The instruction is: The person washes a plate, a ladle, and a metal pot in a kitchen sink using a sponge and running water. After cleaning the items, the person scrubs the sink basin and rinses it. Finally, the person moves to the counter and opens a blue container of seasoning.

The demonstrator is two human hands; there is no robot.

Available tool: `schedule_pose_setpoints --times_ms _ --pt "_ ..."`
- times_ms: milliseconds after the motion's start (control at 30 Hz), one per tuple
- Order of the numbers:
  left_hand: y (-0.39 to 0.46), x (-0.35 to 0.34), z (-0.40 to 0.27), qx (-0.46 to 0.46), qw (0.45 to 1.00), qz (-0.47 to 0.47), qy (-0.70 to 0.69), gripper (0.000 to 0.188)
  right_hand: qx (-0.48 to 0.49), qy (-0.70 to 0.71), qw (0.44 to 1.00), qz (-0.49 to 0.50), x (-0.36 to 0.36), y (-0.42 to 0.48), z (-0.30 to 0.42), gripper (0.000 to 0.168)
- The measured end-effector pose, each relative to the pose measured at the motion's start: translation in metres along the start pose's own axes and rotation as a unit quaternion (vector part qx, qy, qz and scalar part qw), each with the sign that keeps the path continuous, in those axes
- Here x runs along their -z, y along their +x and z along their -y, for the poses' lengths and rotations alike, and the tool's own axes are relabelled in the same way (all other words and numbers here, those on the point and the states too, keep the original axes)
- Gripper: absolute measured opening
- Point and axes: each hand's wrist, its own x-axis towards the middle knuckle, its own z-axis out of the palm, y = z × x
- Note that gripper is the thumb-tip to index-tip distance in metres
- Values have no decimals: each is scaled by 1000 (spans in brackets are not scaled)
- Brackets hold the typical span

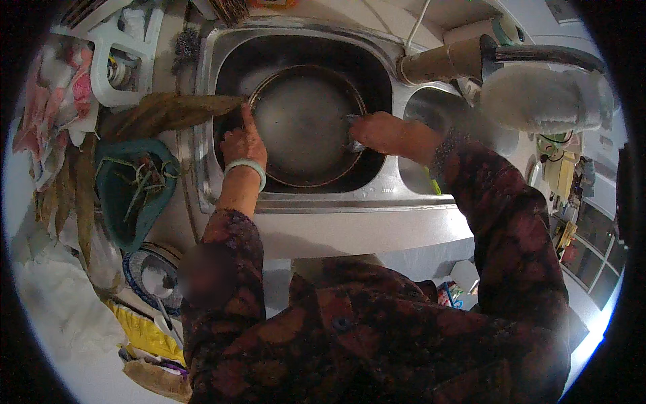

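Note:
A round metal pan (308, 126) with a brownish rim lies in the large basin of a stainless-steel sink (333, 204). My left hand (245, 144), with a pale green bangle on its wrist, is at the pan's left rim. Its index finger points up along the rim and the other fingers curl. The tip of a long brown strip (171, 113), cloth or leaf, ends by that fingertip. Inside the pan's right edge my right hand (378, 134) is closed around a silvery scrubber (357, 145), mostly hidden by the fingers.
On the left stand a green container (161, 151) with plant scraps and a white plastic rack (108, 93). A bowl (128, 272) with a spoon sits below. Right of the large basin is a smaller basin (429, 108), with a wrapped tap (444, 60) above.

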Motion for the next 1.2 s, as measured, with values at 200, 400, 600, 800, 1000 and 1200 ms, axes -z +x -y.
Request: schedule_pose_setpoints --times_ms 200,400,600,800,1000,1200 --pt "3 -7 1 5 1000 5 -4 78 32 -43 996 70 22 14 -19 18" --pt "5 -11 -2 4 1000 -5 -3 80 -54 -35 997 30 3 3 12 18" --pt "-1 0 -3 20 1000 18 -8 78 -33 -29 999 10 -2 -2 5 18" --pt "0 -3 -5 41 999 21 2 78 -16 -67 997 31 29 19 -36 23" --pt "0 -6 -4 43 999 0 -4 78 -49 -31 993 104 17 14 -1 26" --pt "1 7 -11 50 998 49 -2 78 -101 -1 987 -129 -6 -8 27 14"
